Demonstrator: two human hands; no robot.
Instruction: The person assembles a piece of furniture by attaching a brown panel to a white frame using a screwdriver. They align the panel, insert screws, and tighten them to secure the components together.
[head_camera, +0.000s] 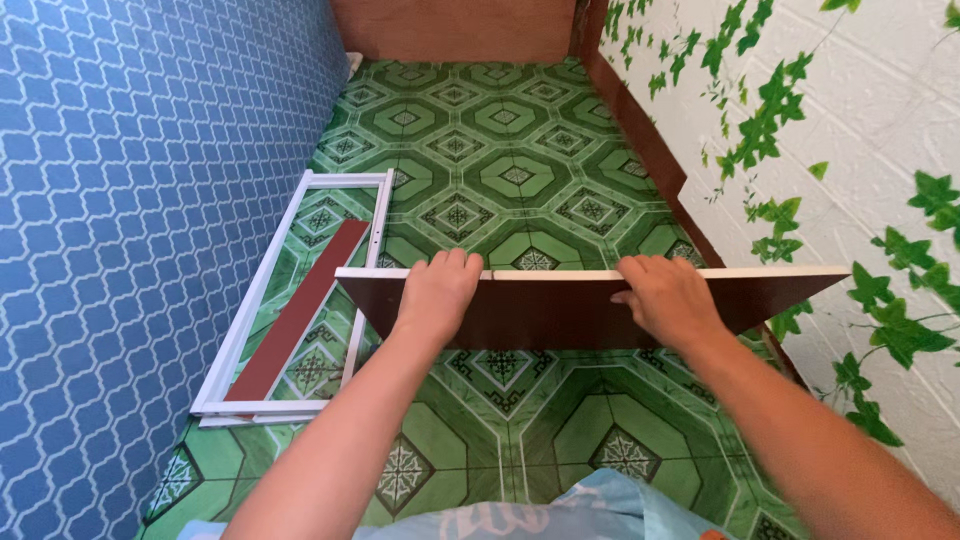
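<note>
1. Two walls flank the scene: blue lattice-pattern wall (120, 200) on the left, white brick-look wall (850, 130) w/ green ivy vines (770, 110) on the right.
2. Green patterned tile floor (490, 150) runs between them to a brown wooden panel (455, 28) at the far end; dark brown baseboard (650, 150) lines the foot of the right wall.
3. White rectangular frame (300, 290) lies flat on the floor by the blue wall, w/ a reddish-brown strip (300, 310) lying diagonally inside it.
4. Dark brown board (560, 310) w/ a pale top edge is held above the floor, across the middle of the view, roughly level; its left end is just beside the frame, its right end reaches toward the ivy wall.
5. Left hand (438, 290) grips the board's top edge left of centre, fingers curled over the far side.
6. Right hand (665, 295) grips the same edge right of centre, fingers bent over the top, thumb on the near face.
7. Light blue clothing (540, 515) shows at the bottom edge.
</note>
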